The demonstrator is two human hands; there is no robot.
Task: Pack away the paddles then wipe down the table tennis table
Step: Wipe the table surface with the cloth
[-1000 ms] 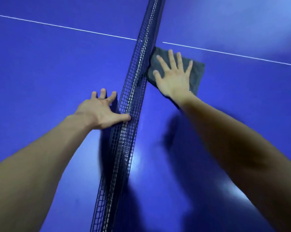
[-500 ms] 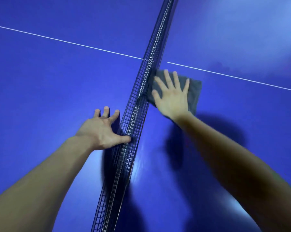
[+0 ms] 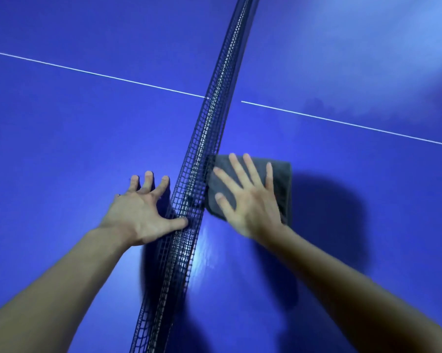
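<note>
A deep blue table tennis bench (image 3: pixel 62 149) fills the whole view, seen from above and close up. A black mesh net (image 3: pixel 209 128) runs across it from the bottom centre to the top, leaning slightly to the right. A thin white painted line (image 3: pixel 87 71) crosses the surface from the left edge, passes behind the net and goes on toward the right edge.

Two bare forearms reach in from the bottom corners, one on each side of the net. The left grip (image 3: pixel 141 212), a bare hand, is released: its fingers are spread, with the fingertips on the blue surface just left of the net. Its thumb touches the mesh low down.

The right grip (image 3: pixel 250 205), also a bare hand, lies flat with straight, fanned fingers on a folded dark grey cloth (image 3: pixel 282 179). It presses the cloth down and curls round nothing, so it too is released. The edge of this hand and its wrist are slightly blurred.

The cloth rests on the bench on the right side of the net. Its left edge touches the foot of the mesh, below the white line. A dark shadow (image 3: pixel 329 212) spreads over the surface to the right of the cloth, and more shadow lies beneath both arms. A pale sheen of light shows at the upper right corner.
</note>
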